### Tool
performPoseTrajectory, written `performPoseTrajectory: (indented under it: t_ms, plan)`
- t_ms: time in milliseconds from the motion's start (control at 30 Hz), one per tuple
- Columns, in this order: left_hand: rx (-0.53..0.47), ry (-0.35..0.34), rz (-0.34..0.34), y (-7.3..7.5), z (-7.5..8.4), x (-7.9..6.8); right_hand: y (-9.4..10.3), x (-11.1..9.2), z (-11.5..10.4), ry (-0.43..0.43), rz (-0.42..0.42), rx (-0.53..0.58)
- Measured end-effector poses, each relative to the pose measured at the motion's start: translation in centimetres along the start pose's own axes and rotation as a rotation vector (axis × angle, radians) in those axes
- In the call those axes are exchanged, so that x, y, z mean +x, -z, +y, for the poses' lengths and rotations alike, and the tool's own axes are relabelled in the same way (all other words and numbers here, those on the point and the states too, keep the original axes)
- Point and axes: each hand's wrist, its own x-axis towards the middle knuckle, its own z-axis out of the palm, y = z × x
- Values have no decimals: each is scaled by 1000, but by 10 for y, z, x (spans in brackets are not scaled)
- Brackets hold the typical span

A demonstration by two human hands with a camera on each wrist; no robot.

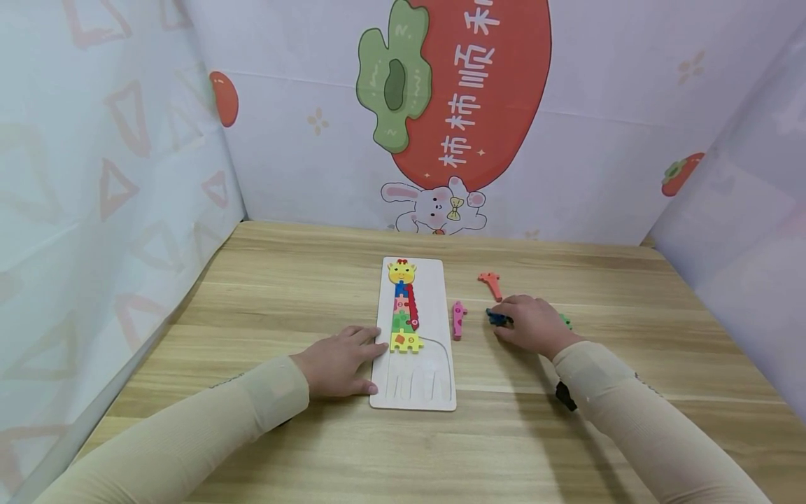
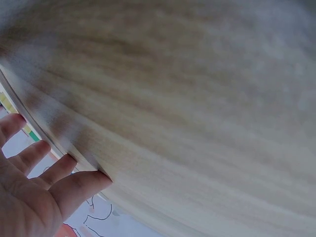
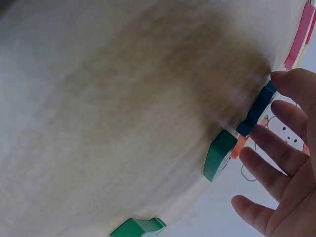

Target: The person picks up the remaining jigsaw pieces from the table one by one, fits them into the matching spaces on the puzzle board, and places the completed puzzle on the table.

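A pale wooden puzzle board lies on the table, with a giraffe's yellow head piece, colored neck pieces and a red mane piece set in it. My left hand rests against the board's left edge, fingers spread and fairly straight, fingertips at the rim. To the right of the board, my right hand pinches a dark blue puzzle piece at the tabletop, thumb at one end and fingertips along it. The hand partly covers this piece in the head view.
A pink piece lies between the board and my right hand. Farther back is an orange piece. Green pieces lie near the right hand, one partly hidden behind it in the head view. Printed cloth walls stand behind and beside the table.
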Motion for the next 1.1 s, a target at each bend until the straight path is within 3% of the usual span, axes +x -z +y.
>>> performPoseTrajectory:
  t_ms: [1100]
  plan:
    - [-7, 5, 5, -2, 0, 1, -1, 2, -2, -13, -2, 12]
